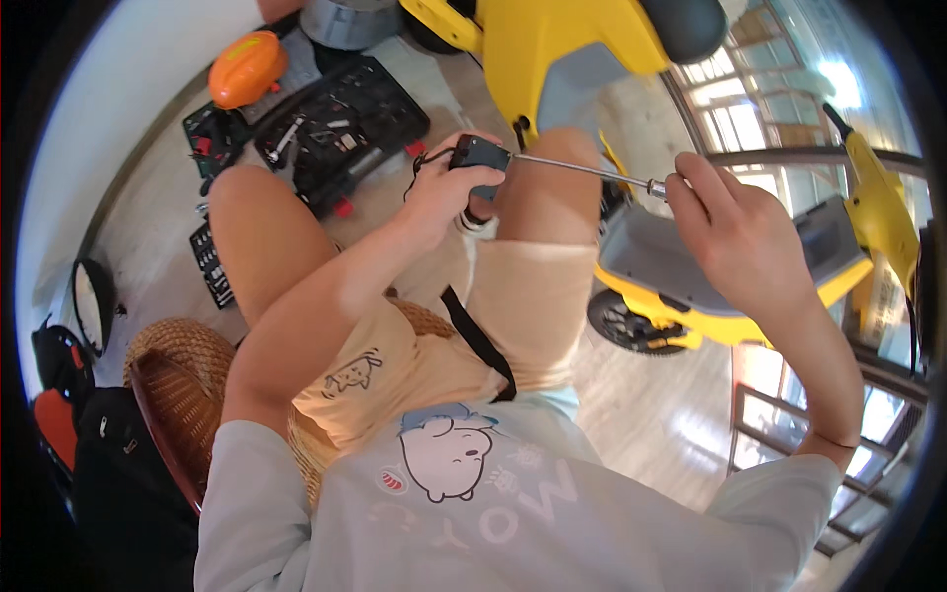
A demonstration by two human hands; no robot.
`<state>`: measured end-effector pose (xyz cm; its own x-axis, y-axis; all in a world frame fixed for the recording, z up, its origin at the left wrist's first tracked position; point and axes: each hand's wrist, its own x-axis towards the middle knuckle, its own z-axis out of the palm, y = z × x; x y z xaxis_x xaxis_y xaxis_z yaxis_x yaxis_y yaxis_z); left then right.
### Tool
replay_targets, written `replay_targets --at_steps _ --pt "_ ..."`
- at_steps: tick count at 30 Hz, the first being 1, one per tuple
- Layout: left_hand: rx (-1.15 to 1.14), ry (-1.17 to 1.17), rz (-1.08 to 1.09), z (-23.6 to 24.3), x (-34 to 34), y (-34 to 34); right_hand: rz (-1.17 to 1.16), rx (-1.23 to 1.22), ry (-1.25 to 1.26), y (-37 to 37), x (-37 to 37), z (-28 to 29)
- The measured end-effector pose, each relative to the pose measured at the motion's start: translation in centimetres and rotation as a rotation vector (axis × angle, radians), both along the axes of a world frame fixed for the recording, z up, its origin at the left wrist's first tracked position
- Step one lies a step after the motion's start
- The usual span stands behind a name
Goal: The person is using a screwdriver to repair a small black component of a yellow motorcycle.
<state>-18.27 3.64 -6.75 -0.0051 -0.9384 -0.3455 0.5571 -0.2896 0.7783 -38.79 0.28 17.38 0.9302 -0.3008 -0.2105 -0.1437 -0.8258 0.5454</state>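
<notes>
The left hand (pixel 444 192) grasped a small dark device (pixel 479 156) near the right knee (pixel 566 148) — the right hand (pixel 738 225), fingers curled tight, gripped one end of a metal rod (pixel 582 169) pointing at it.

The right hand (pixel 738 235) hides the handle of the screwdriver (pixel 582 168), and the left hand (pixel 441 194) covers part of the dark box (pixel 481 156); whether the tip touches it, I can't tell. The yellow scooter (pixel 521 61) ahead runs out of view at the top, and some pieces (pixel 340 126) in the black tool case (pixel 397 116) are too small to name.
</notes>
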Motion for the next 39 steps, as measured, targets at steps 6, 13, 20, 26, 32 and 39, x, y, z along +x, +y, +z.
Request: replay_targets --at_steps 6,13,20,26,32,39 --pt "-0.067 0.039 -0.144 -0.7 -1.6 0.9 -0.063 0.11 0.177 3.5 1.0 3.8" --pt "-0.156 0.022 -0.101 -1.7 -2.4 0.4 0.137 0.153 0.194 3.3 2.7 5.2" --pt "0.046 0.017 -0.202 -1.1 -1.9 0.5 -0.282 0.427 -0.017 2.9 4.0 4.2" --pt "0.034 -0.043 -0.153 -1.3 -2.9 0.3 -0.555 0.486 -0.053 2.6 4.1 5.4" --pt "0.043 -0.063 -0.189 -1.2 -2.7 0.1 -0.095 0.443 0.017 1.6 4.4 5.8" --pt "0.121 0.066 -0.161 -1.7 -2.5 -0.2 -0.677 0.625 -0.291 1.0 2.5 5.1"
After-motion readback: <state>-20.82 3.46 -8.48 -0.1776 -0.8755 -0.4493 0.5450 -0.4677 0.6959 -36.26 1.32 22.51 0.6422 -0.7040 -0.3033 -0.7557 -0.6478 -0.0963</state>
